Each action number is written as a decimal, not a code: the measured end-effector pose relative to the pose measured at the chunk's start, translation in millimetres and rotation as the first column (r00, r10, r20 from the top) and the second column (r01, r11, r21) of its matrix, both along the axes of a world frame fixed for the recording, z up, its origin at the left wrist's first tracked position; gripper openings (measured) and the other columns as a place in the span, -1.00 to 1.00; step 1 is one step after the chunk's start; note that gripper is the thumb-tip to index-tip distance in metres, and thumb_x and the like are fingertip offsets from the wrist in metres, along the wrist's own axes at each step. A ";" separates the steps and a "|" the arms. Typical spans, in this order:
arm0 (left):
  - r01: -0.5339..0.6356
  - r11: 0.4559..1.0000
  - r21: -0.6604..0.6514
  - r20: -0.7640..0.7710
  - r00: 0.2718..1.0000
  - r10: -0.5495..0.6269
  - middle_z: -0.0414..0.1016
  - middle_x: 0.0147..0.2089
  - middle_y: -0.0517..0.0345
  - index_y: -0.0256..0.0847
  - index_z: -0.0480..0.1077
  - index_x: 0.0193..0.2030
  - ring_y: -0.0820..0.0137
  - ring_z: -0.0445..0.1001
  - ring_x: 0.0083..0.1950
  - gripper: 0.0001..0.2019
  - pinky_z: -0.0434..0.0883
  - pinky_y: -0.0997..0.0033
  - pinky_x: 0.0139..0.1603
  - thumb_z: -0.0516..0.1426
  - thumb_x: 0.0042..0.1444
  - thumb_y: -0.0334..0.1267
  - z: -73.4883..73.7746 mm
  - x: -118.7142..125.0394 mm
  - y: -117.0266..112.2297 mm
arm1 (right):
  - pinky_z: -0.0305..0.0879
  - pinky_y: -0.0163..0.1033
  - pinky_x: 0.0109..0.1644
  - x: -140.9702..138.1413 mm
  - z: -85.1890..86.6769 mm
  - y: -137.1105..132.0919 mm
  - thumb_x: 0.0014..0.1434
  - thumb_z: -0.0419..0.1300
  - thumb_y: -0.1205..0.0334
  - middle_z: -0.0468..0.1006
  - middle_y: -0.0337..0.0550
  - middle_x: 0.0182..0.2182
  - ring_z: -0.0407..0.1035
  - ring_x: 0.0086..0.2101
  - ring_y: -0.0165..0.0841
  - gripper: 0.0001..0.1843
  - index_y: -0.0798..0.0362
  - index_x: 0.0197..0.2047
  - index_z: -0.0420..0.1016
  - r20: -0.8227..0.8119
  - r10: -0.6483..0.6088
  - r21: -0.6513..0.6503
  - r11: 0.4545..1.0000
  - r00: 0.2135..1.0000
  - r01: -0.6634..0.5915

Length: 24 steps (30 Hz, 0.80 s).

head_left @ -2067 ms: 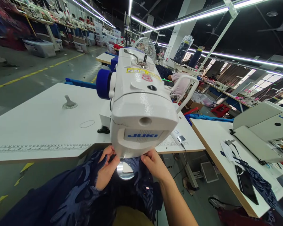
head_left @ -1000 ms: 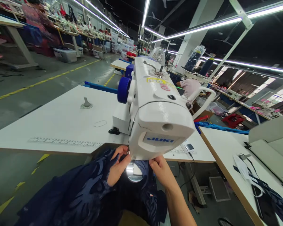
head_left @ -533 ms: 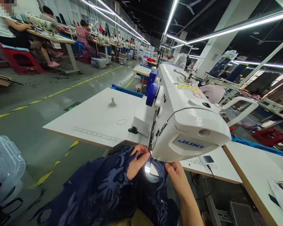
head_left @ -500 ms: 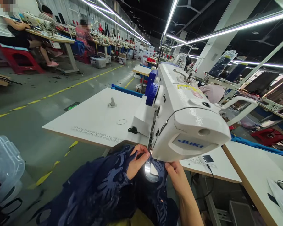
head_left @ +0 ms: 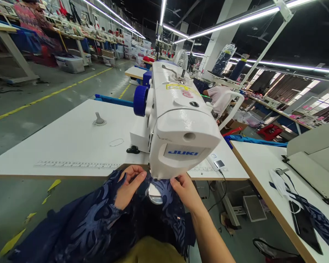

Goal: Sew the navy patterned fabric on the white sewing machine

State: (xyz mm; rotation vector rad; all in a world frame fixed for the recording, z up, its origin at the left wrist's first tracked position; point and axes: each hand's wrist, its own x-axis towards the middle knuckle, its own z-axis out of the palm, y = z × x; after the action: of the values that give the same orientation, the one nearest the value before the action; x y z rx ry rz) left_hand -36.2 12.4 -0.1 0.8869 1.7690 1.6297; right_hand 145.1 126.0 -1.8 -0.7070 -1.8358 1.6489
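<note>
A white sewing machine (head_left: 181, 128) with a blue handwheel stands right before me. Dark navy patterned fabric (head_left: 90, 223) lies over its narrow bed end (head_left: 155, 198) and spreads down over my lap. My left hand (head_left: 130, 186) pinches the fabric just left of the machine head, thumb against fingers. On the right of the head, my right hand (head_left: 185, 190) grips the fabric's edge between thumb and fingers. The needle area is hidden behind the machine head.
The white table (head_left: 71, 135) carries a printed ruler, a thread loop and a small grey stand (head_left: 99, 118). At right, a second table (head_left: 265, 171) bears a black phone (head_left: 304, 226) and patterned fabric. A cable (head_left: 224, 186) hangs below a small device. A person in pale clothing (head_left: 218, 95) is beyond.
My view has swung right, so the machine and table appear further left and the right-hand table shows more. Both hands keep hold of the fabric beside the machine head.
</note>
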 end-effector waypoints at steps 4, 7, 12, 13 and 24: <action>0.031 0.999 -0.019 0.062 0.998 -0.030 0.48 -0.37 0.14 -0.16 0.38 -0.26 0.28 0.50 -0.30 -0.57 0.47 0.27 -0.17 0.19 0.00 0.19 -2.0 -1.9 -1.0 | 0.32 -0.19 -0.07 -0.5 1.8 -0.5 0.17 0.15 0.19 0.40 -0.23 -0.37 0.35 -0.23 -0.30 -0.90 -0.03 -0.22 0.35 -0.007 0.001 0.021 1.000 1.000 -0.001; 0.002 1.000 -0.027 0.039 0.999 -0.001 0.51 -0.39 0.14 -0.17 0.40 -0.27 0.26 0.53 -0.29 -0.53 0.47 0.26 -0.18 0.19 -0.04 0.23 -4.4 -1.0 0.0 | 0.30 -0.21 -0.10 -1.4 1.9 -0.2 0.17 0.14 0.18 0.36 -0.25 -0.39 0.31 -0.31 -0.33 -0.92 -0.04 -0.25 0.33 -0.005 0.004 0.043 0.999 1.000 -0.004; -0.045 0.999 -0.006 0.066 0.997 0.045 0.50 -0.40 0.15 -0.17 0.38 -0.27 0.27 0.51 -0.31 -0.52 0.46 0.27 -0.21 0.21 -0.08 0.22 -8.6 5.3 1.8 | 0.26 -0.25 -0.14 -0.6 1.2 -0.7 0.20 0.14 0.17 0.33 -0.28 -0.40 0.26 -0.35 -0.36 -0.90 -0.04 -0.22 0.33 -0.039 0.009 0.046 0.999 0.999 -0.007; -0.025 1.000 0.002 0.095 0.995 0.024 0.48 -0.41 0.17 -0.17 0.37 -0.27 0.30 0.50 -0.32 -0.54 0.45 0.29 -0.21 0.22 -0.06 0.20 -8.6 6.8 1.2 | 0.25 -0.27 -0.17 0.5 1.9 -1.6 0.21 0.15 0.16 0.32 -0.28 -0.40 0.25 -0.36 -0.38 -0.89 -0.03 -0.22 0.32 -0.053 0.010 0.039 0.999 0.999 -0.007; 0.221 0.975 -0.030 0.248 0.946 -0.207 0.38 -0.51 0.33 -0.16 0.37 -0.38 0.50 0.32 -0.45 -0.67 0.27 0.50 -0.39 0.24 0.03 0.08 -5.4 10.1 -17.0 | 0.09 -0.29 -0.39 72.7 8.9 -17.6 0.20 0.16 0.19 0.26 -0.28 -0.47 0.13 -0.47 -0.41 -0.94 -0.02 -0.29 0.35 0.089 0.169 0.010 0.985 0.982 -0.170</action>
State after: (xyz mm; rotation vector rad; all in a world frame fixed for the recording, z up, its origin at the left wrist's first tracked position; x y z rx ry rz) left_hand -26.0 -4.6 -5.5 0.7857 1.4891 1.4705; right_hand 217.7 108.5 7.2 -0.6390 -2.0192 1.7302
